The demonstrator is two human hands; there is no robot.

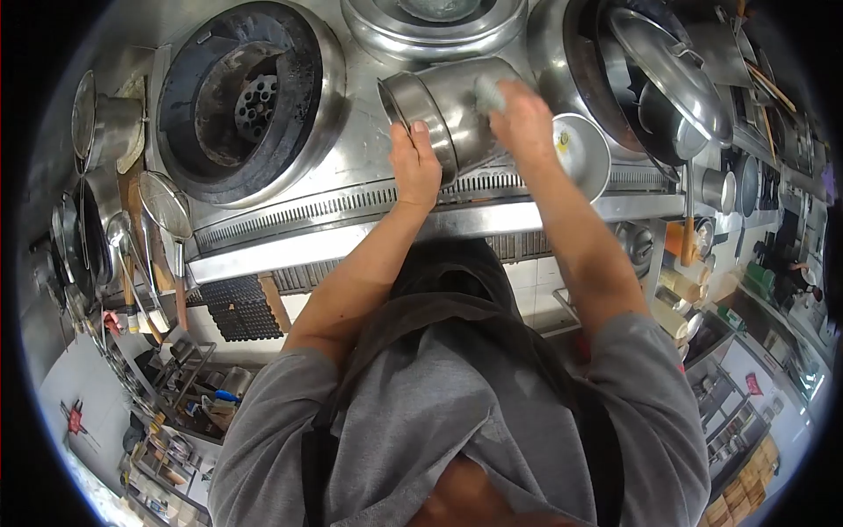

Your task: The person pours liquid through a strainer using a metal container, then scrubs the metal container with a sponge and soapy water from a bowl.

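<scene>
A stainless-steel pot (461, 114) lies tilted on its side over the front of the steel range, its rim facing left. My left hand (415, 167) is closed on that rim, the thumb on the near side. Slightly blurred, my right hand (525, 119) presses a pale grey-green scrubbing pad (488, 91) against the outside of the pot near its base. Just right of the pot, partly behind my right forearm, is a white bowl (587, 162) with small yellow bits inside. The pot's inside is hidden from me.
A blackened wok burner (241, 101) is at left, another steel-ringed burner (435, 31) at the back. At right, a domed lid (672, 75) leans over a wok. Strainers (165, 204) and ladles hang at far left. A slotted drain (334, 206) runs along the range's front edge (290, 250).
</scene>
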